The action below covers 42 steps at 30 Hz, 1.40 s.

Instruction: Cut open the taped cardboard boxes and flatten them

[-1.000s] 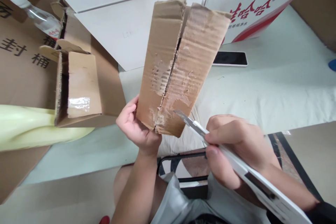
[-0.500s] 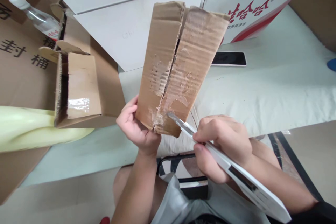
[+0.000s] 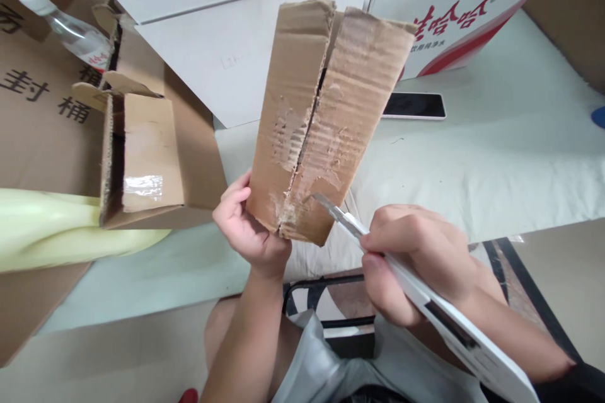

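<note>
My left hand (image 3: 255, 227) grips the lower left end of a brown cardboard box (image 3: 288, 107) and holds it up at a slant. Down the middle of its facing side runs a seam between two flaps, gaping at the top. Torn paper and scraps of clear tape mark the surface along it. In my right hand (image 3: 420, 258) is a white utility knife (image 3: 454, 321), pinched near the front of its handle. Its metal blade is out, and the tip lies over the lower right flap; whether it touches the cardboard I cannot tell.
An open cardboard box (image 3: 151, 157) stands at left, near a clear plastic bottle (image 3: 75, 34) and a pale yellow inflated-looking object (image 3: 57, 227). White cartons (image 3: 236, 50) rise behind. A dark-screened phone (image 3: 416, 106) lies on the pale cloth (image 3: 486, 164) at right.
My right hand and the utility knife have shifted a little right, drawing the blade tip slightly up and right across the flap. My left hand and the cardboard box have barely moved.
</note>
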Tool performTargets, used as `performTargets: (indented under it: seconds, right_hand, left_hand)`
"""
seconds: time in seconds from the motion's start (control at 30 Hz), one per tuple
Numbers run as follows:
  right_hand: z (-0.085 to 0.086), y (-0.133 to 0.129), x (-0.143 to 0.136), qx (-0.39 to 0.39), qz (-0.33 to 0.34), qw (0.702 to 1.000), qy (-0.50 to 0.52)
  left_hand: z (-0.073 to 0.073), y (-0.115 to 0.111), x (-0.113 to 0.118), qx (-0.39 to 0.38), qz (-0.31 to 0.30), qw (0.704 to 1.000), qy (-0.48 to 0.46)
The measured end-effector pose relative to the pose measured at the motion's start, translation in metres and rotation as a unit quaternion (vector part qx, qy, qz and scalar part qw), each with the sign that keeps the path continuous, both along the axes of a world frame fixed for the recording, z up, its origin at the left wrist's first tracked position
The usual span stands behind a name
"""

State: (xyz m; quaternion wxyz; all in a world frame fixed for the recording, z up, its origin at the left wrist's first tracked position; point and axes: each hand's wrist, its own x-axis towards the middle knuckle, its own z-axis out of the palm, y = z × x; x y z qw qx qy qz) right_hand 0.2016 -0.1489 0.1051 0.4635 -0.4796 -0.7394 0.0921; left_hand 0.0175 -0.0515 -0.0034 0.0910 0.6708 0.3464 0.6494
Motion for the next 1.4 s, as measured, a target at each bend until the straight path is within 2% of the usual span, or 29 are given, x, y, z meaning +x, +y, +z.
performTargets:
  seconds: [0.1,0.23,0.37,0.67,1.07,1.4]
  right_hand:
    - [-0.002,0.000,-0.003,0.011,-0.028,0.998,0.049]
    - [-0.004,0.000,-0.004,-0.010,-0.013,0.999,0.043]
    - [-0.005,0.001,-0.004,0.012,-0.007,0.998,0.055]
    - [-0.003,-0.001,-0.005,-0.003,-0.018,0.999,0.049]
    - [-0.012,0.006,-0.008,0.052,0.015,0.997,0.055]
    - [-0.015,0.006,-0.013,0.051,0.011,0.997,0.060]
  left_hand:
    - [0.001,0.000,0.001,0.001,0.006,1.000,0.002]
    - [0.002,0.001,0.002,0.011,0.008,1.000,0.002]
    - [0.002,0.001,0.001,0.015,0.018,1.000,0.016]
    - [0.003,0.000,0.002,0.029,0.021,0.999,0.008]
    - [0.006,-0.002,0.002,0.040,0.015,0.999,0.016]
    - [0.006,-0.002,0.002,0.031,0.013,0.999,0.011]
